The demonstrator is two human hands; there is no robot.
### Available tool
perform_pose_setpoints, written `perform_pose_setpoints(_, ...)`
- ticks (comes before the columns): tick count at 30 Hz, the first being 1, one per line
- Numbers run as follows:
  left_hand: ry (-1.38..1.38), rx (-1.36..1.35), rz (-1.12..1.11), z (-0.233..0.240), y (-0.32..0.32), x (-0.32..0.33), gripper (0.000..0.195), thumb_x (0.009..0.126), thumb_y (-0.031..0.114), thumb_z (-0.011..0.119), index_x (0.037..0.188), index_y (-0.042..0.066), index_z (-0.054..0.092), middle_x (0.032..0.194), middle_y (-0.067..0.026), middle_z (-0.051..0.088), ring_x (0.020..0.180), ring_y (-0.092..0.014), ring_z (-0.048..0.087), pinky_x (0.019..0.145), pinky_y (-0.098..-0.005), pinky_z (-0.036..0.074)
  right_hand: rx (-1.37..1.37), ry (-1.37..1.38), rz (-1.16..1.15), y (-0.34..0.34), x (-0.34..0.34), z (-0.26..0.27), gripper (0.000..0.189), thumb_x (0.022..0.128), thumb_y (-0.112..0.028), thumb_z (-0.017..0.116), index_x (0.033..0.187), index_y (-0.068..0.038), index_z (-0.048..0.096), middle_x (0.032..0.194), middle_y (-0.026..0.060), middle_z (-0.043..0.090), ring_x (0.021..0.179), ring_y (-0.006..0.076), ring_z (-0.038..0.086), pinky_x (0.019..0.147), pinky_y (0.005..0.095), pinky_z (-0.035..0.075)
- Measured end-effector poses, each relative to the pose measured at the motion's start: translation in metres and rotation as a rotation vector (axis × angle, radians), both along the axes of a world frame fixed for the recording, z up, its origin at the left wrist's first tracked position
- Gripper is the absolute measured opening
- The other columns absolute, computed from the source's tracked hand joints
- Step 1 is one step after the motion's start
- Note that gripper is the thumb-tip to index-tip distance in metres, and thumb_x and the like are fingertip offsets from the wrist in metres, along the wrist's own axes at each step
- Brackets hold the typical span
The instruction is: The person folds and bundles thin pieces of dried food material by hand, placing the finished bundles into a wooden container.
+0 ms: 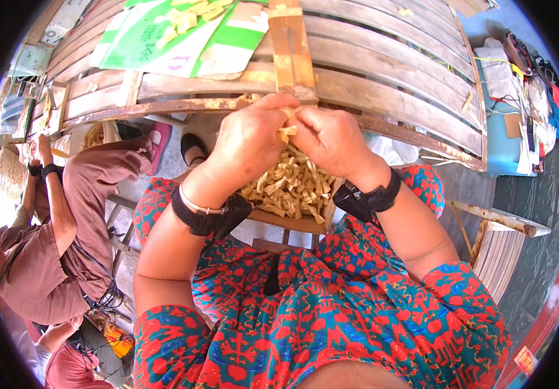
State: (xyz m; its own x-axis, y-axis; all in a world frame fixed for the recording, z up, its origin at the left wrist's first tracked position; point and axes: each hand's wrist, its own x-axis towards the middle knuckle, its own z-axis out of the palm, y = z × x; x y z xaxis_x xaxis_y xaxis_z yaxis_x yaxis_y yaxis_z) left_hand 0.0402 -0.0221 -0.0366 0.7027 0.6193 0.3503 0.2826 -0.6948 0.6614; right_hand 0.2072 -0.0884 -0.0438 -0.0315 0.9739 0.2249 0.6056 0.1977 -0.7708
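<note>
My left hand (252, 141) and my right hand (327, 138) meet above a cardboard box (284, 222). Between their fingertips they pinch a soft, pale yellow strip (286, 131), which looks like bean curd skin. Part of it hangs below my left fingers; the rest is hidden by the hands. The box stands between my knees and holds a heap of small knotted yellow strips (289, 187). The forearms partly cover its sides.
Ahead is a slatted wooden table (381, 61) with a rusty front edge. On it lie a green-and-white printed sheet (128, 48), loose yellow strips (187, 19) and a wooden board (291, 53). A co-worker (50, 272) sits at the left. Bags sit on a blue container (503, 155) at right.
</note>
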Motion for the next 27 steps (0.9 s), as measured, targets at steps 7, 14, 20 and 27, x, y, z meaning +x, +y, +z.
perform_pose_setpoints(7,-0.621,-0.818,0.175,0.035,0.010,-0.020,0.010,0.086,0.010,0.066,0.086,0.000,0.069,0.092,-0.0026,0.064,0.053,-0.002,0.044,0.047,-0.0167,0.035,-0.688,0.957,0.164,0.000,0.014,0.010,0.048,0.096,-0.046,0.048,0.076,-0.005,0.060,0.051,-0.0083,0.034,0.043,0.0041,0.025,0.042,0.0210,0.019)
perform_pose_setpoints(14,-0.362,-1.106,0.119,0.021,0.004,-0.009,0.022,0.079,0.017,0.075,0.091,0.004,0.062,0.073,0.0000,0.063,0.057,-0.004,0.051,0.050,-0.0182,0.039,-0.782,1.031,0.088,0.002,0.000,0.014,0.043,0.094,-0.046,0.053,0.079,-0.006,0.058,0.052,-0.0083,0.031,0.043,0.0033,0.024,0.041,0.0208,0.018)
perform_pose_setpoints(20,-0.494,-1.162,0.189,0.011,0.014,-0.008,0.011,0.081,0.011,0.070,0.081,0.006,0.060,0.069,-0.0010,0.060,0.055,-0.006,0.051,0.048,-0.0197,0.039,-0.361,0.501,-0.073,0.011,0.029,0.013,0.021,0.086,-0.021,0.070,0.086,-0.002,0.061,0.076,0.0008,0.063,0.069,0.0053,0.054,0.061,0.0212,0.045)
perform_pose_setpoints(27,-0.334,-0.822,0.313,-0.019,0.041,0.027,0.020,0.090,0.017,0.060,0.103,0.002,0.065,0.073,-0.0009,0.059,0.056,-0.007,0.050,0.049,-0.0202,0.039,-0.003,-0.013,-0.325,0.052,0.039,-0.024,0.018,0.083,-0.022,0.070,0.085,-0.007,0.060,0.067,0.0078,0.064,0.062,0.0160,0.060,0.058,0.0288,0.046)
